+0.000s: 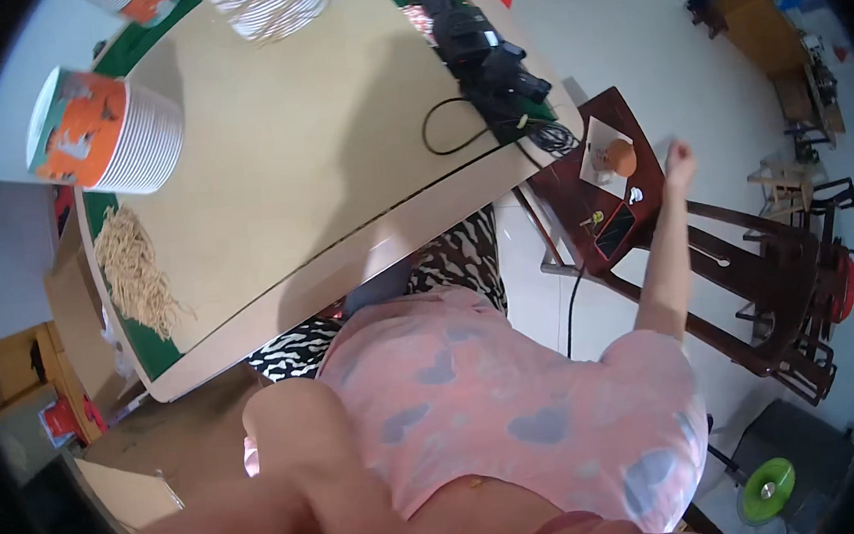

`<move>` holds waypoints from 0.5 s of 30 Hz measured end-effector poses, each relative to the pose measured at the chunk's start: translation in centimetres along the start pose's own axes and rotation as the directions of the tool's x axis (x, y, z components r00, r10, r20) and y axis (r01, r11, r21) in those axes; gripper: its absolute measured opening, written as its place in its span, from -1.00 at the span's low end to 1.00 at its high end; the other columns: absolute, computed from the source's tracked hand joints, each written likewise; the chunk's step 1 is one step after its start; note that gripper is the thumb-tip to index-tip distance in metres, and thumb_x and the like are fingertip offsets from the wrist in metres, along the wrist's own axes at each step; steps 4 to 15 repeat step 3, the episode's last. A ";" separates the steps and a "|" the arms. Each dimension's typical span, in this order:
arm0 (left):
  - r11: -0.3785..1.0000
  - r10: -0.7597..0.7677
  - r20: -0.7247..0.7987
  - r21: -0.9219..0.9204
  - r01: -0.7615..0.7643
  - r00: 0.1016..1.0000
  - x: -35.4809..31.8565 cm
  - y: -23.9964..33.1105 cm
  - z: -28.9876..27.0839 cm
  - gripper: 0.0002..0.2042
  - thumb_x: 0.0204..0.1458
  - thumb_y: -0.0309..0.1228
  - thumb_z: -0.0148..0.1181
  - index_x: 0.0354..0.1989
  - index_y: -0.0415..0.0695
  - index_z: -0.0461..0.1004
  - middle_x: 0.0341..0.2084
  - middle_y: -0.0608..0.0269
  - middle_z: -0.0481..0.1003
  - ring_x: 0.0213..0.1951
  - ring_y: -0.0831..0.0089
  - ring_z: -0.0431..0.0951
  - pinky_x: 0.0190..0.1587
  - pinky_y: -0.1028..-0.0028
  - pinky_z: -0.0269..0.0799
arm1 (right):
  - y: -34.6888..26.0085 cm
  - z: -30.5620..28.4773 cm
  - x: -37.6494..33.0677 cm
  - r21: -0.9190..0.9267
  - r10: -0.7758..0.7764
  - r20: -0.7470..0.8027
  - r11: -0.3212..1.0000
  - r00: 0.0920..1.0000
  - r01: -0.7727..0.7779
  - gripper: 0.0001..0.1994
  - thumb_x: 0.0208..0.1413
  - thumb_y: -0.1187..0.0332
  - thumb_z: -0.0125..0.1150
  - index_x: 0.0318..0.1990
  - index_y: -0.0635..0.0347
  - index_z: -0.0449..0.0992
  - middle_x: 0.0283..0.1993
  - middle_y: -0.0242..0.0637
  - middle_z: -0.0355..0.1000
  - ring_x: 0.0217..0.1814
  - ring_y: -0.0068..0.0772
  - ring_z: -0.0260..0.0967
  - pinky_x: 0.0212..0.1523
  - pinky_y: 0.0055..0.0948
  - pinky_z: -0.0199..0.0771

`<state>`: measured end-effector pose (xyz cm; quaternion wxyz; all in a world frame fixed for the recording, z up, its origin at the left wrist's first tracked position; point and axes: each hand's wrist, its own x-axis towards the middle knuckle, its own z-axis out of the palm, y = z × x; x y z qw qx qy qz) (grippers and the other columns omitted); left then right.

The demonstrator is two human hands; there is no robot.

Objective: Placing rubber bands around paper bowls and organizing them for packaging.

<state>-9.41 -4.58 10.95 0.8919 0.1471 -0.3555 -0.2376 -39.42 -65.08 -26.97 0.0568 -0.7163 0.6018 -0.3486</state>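
My left hand (237, 533) is raised close to the view at the lower left, away from the table. Its fingers are smeared by motion and partly cut off, so their hold cannot be told. Stretched out to the right, my right hand (679, 159) is closed over the floor, just beyond the dark red wooden seat (566, 191). Whatever it may hold is too small to make out. On that seat rest a brown rounded thing (620, 157) on a white sheet (595, 168), and a dark phone (616, 230).
The table (279, 168) bears a tilted stack of white paper cups (141, 139) with an orange-and-green outer one, another stack (271, 3), a heap of beige strands (133, 270), and black gear (475, 47) with a coiled cable (551, 138). A green fan (769, 490) stands lower right.
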 end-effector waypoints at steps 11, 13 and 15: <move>0.999 -0.008 0.017 -0.046 0.009 1.000 2.1 -3.7 -0.5 -0.84 -0.03 -0.47 0.16 -0.31 -0.01 0.32 -0.17 0.25 0.33 -0.10 0.44 0.39 -0.30 0.42 0.50 | 11.2 2.3 -8.5 0.026 -0.021 0.079 0.999 0.997 0.019 -0.81 -0.04 0.26 0.23 -0.37 0.18 0.61 -0.39 -0.16 0.57 -0.34 -0.18 0.55 -0.21 -0.22 0.52; 0.999 -0.008 0.017 -0.046 0.009 1.000 2.1 -3.7 -0.5 -0.84 -0.03 -0.47 0.16 -0.31 -0.01 0.32 -0.17 0.25 0.33 -0.10 0.44 0.39 -0.30 0.42 0.50 | 11.2 2.3 -8.5 0.026 -0.021 0.079 0.999 0.997 0.019 -0.81 -0.04 0.26 0.23 -0.37 0.18 0.61 -0.39 -0.16 0.57 -0.34 -0.18 0.55 -0.21 -0.22 0.52; 0.999 -0.008 0.017 -0.046 0.009 1.000 2.1 -3.7 -0.5 -0.84 -0.03 -0.47 0.16 -0.31 -0.01 0.32 -0.17 0.25 0.33 -0.10 0.44 0.39 -0.30 0.42 0.50 | 11.2 2.3 -8.5 0.026 -0.021 0.079 0.999 0.997 0.019 -0.81 -0.04 0.26 0.23 -0.37 0.18 0.61 -0.39 -0.16 0.57 -0.34 -0.18 0.55 -0.21 -0.22 0.52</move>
